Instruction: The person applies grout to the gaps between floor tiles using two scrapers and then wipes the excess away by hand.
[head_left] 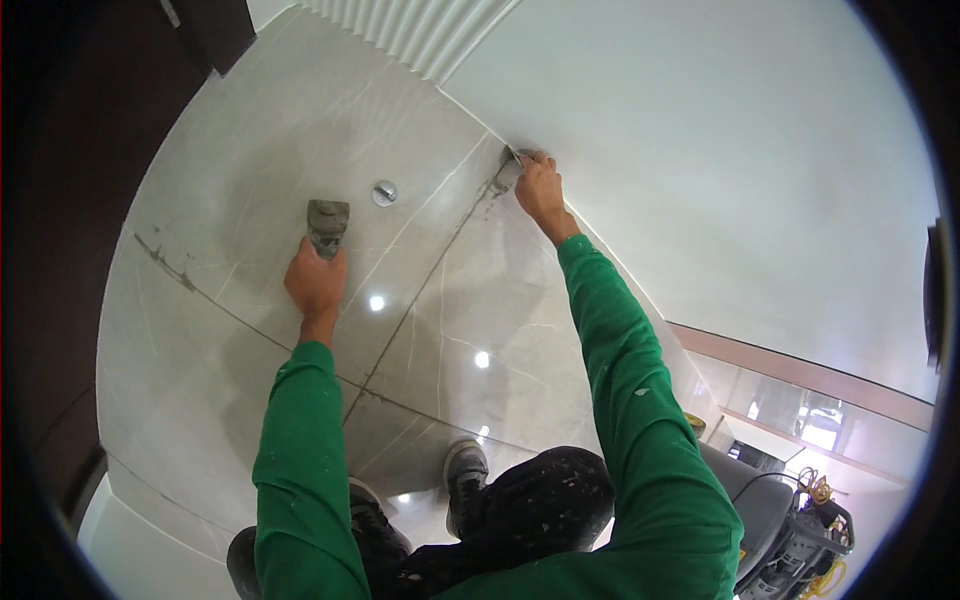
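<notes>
On the left, the left hand (315,283) is closed around the handle of a putty knife (327,224) whose grey-smeared blade points far, resting against the glossy grey floor tiles (250,150) just left of a small round metal fitting (384,192). To the right, the right hand (540,187), at the end of a green sleeve (640,400), has its fingers curled tight on a small grout-caked scraper (508,172). It presses the tool into the tile joint where the floor meets the white wall (720,130).
</notes>
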